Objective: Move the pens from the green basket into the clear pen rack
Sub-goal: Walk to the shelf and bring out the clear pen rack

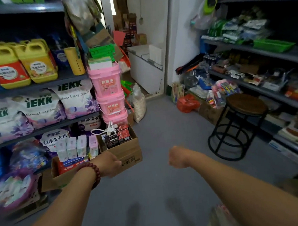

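Head view: in a shop aisle, two bare arms reach forward over the grey floor [156, 130]. The left hand [111, 164], with a red bead bracelet [94, 173] at its wrist, and the right hand [178, 157] each have the fingers curled under into a fist, with nothing visible in either. The green basket [274, 45] sits on a shelf at the right, well apart from both hands; its contents are too blurred to tell. A round stool [247, 104] stands on the floor below that shelf.

"iEKK" on white bags [38, 110] (one adds "natural soap powder"); "超净洗衣粉" on bag below [55, 139]; rest unreadable.
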